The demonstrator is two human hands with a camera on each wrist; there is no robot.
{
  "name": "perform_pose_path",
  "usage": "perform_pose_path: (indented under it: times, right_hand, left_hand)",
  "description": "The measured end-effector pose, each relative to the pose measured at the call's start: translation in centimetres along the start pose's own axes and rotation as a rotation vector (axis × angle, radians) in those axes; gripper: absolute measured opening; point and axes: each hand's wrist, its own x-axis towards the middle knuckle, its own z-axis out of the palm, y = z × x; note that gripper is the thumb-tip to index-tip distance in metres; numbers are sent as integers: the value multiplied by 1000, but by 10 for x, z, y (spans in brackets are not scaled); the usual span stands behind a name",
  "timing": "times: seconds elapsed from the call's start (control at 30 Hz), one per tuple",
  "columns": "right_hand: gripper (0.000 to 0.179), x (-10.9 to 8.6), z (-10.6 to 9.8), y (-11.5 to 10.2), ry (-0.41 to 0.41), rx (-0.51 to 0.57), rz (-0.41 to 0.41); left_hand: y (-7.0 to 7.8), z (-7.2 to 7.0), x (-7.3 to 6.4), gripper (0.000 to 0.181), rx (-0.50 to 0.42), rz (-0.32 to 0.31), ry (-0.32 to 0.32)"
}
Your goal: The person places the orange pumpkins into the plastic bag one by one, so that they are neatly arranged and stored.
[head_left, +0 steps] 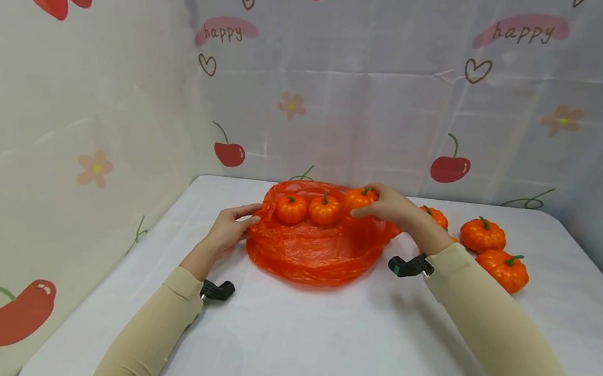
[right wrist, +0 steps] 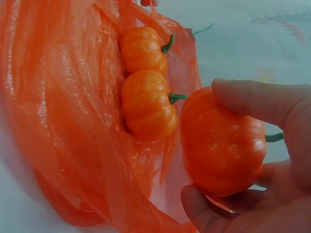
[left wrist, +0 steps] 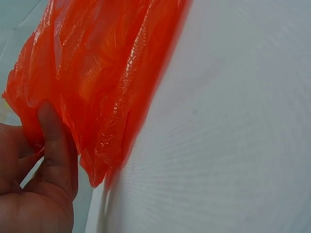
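A thin red-orange plastic bag (head_left: 307, 257) lies on the table with its mouth spread. Two small orange pumpkins, one on the left (head_left: 291, 209) and one beside it (head_left: 324, 209), sit side by side inside, green stems up. My left hand (head_left: 231, 226) pinches the bag's left edge between thumb and fingers, which also shows in the left wrist view. My right hand (head_left: 391, 206) grips a third pumpkin (right wrist: 221, 143), thumb on one side and fingers on the other, over the right part of the bag's mouth. In the right wrist view its green stem points toward the palm.
Several more pumpkins are on the table at the right, among them a back one (head_left: 483, 235) and a front one (head_left: 503, 270); others are partly behind my right forearm. A white cloth covers the table (head_left: 304, 351). A printed curtain (head_left: 356, 107) hangs behind it.
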Motion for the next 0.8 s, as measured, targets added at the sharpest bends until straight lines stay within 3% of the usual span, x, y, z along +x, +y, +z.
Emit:
perform_pose_path:
  times: [0.5,0.8]
  right_hand:
    - [89,24,8,-3,-9,-63,88]
    - [88,34,17,-2,43,-115,93]
  left_hand:
    - [0,-1,1,41,-9,3,-5]
    - [0,-2,1,42,-18,-2,-10]
